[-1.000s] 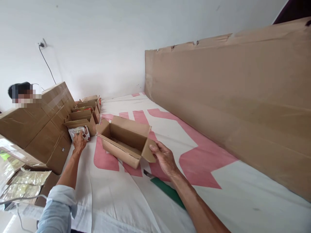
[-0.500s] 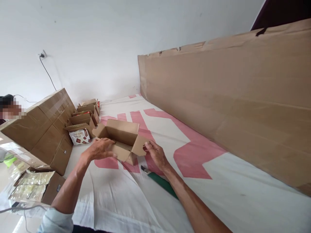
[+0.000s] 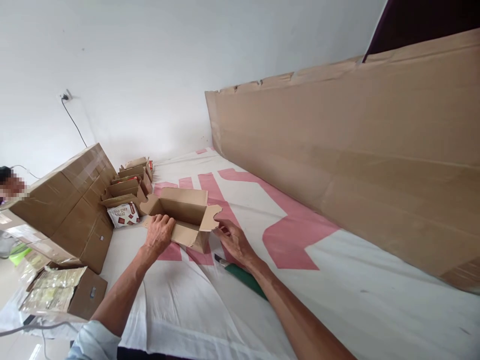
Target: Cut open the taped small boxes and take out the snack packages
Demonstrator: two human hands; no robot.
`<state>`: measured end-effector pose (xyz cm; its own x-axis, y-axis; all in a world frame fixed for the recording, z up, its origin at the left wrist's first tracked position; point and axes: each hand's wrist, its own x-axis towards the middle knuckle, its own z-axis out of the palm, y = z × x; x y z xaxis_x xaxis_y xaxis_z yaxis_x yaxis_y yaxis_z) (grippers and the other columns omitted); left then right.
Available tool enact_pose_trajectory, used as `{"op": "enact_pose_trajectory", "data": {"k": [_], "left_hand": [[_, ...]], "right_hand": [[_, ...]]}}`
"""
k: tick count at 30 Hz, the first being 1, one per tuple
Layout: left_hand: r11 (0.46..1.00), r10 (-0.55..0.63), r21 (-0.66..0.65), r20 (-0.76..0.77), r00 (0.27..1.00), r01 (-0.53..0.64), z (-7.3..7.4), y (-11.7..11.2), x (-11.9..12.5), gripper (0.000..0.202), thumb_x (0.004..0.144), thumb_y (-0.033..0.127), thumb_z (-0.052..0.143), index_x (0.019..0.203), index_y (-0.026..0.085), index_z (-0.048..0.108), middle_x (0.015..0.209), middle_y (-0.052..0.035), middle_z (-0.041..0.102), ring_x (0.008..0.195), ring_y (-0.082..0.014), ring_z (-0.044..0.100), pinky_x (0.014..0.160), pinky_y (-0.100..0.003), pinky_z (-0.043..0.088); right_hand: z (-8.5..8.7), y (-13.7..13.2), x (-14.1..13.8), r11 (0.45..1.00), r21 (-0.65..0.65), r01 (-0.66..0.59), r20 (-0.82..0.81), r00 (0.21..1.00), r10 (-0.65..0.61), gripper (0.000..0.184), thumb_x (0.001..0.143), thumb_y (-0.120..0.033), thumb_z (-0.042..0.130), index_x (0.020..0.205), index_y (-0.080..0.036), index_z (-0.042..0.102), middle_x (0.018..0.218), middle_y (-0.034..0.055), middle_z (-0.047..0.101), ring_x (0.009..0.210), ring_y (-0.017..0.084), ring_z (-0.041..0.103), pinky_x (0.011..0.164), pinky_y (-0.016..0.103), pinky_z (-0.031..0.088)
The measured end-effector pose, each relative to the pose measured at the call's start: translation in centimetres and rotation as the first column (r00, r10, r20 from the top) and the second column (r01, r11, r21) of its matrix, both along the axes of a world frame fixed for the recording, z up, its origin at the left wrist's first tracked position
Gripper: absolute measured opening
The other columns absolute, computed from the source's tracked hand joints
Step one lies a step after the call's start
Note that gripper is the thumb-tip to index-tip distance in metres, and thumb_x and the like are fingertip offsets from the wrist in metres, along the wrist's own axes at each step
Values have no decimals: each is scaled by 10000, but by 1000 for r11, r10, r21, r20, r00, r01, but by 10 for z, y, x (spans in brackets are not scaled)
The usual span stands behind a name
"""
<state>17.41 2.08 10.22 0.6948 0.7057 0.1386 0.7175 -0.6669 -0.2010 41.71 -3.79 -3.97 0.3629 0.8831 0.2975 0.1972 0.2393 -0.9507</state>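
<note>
An open cardboard box (image 3: 185, 236) stands upright on the cloth, its flaps spread and no contents visible inside. My left hand (image 3: 160, 234) is closed over its near left edge, fingers bent across the front flap. At the right end, my right hand (image 3: 237, 242) has its fingers curled against the edge of the notched side flap (image 3: 210, 217); part of the fingertips is hidden. Just below that hand lies a green-handled cutter (image 3: 243, 280), partly covered by my forearm. A white packet marked "Su-per Meal" (image 3: 123, 215) leans beside the box's left side.
Several opened small boxes (image 3: 129, 187) stand in a row behind the packet. Large taped cartons (image 3: 71, 200) border the left, with a carton of clear-wrapped packs (image 3: 88, 295) in front. A tall cardboard panel (image 3: 337, 140) runs along the right. Another person's head shows at far left.
The box's right flap has swung upward, with my right hand now at its outer edge. My left hand has moved left and closed over the box edge. The view has shifted slightly.
</note>
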Motion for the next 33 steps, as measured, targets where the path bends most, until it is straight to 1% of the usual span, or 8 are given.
{"op": "enact_pose_trajectory", "data": {"k": [5,9,12,15,17,19,27,33], "left_hand": [[998,49,45,31,998,-51,6,-11,-17,288,942,105,515,1098,255,704,1059,-126,691,1056,-326,600,1002,-470,444],[975,173,126,67,983,-181,11,-24,-49,256,942,109,532,1079,255,692,1049,-116,686,1047,-329,600,980,-466,438],[926,330,163,93,939,-342,10,-25,-84,278,909,63,538,1036,262,686,1031,-109,675,1048,-332,603,962,-467,432],[852,479,191,93,873,-488,6,-16,-119,286,876,37,552,1007,256,682,1044,-117,679,1081,-349,608,957,-476,435],[806,547,222,74,834,-549,3,-6,-137,276,870,45,570,1022,247,682,1069,-124,688,1100,-355,617,963,-473,441],[783,577,249,53,815,-571,0,5,-148,271,866,55,587,1039,239,684,1096,-129,694,1117,-355,622,970,-462,447],[788,567,273,30,823,-552,-3,49,-155,287,874,66,595,1099,220,683,1165,-142,701,1151,-346,609,1004,-439,429],[784,569,287,24,822,-551,-4,71,-155,306,853,84,628,1124,215,686,1180,-149,686,1155,-348,604,975,-431,422]], "right_hand": [[-4,-1,0,999,-25,-30,154,988,34,454,903,-619,639,1104,-229,756,997,94,751,833,262,691,796,422,575],[-7,-1,-1,998,-45,-37,199,979,45,440,914,-593,639,1138,-231,749,1048,102,760,885,269,712,852,437,572],[-8,-2,-2,998,-53,-40,196,979,50,413,918,-582,642,1136,-245,742,1063,99,766,890,267,715,846,433,572],[-9,-2,-3,998,-40,-48,200,978,55,382,916,-569,640,1121,-262,740,1043,92,770,873,265,716,828,427,575],[-9,-1,-4,998,-36,-49,207,977,56,381,909,-571,641,1111,-264,741,1012,88,771,863,267,716,817,425,578],[-9,-1,-4,998,-43,-44,216,975,52,389,902,-574,642,1105,-257,741,986,87,770,852,268,714,809,423,577],[-10,-3,-2,997,-66,-38,257,965,54,393,922,-537,627,1135,-226,736,1012,94,773,866,251,717,817,399,581],[-10,-4,-1,997,-68,-29,291,956,47,363,939,-517,640,1147,-236,741,973,71,761,864,240,722,801,373,585]]}}
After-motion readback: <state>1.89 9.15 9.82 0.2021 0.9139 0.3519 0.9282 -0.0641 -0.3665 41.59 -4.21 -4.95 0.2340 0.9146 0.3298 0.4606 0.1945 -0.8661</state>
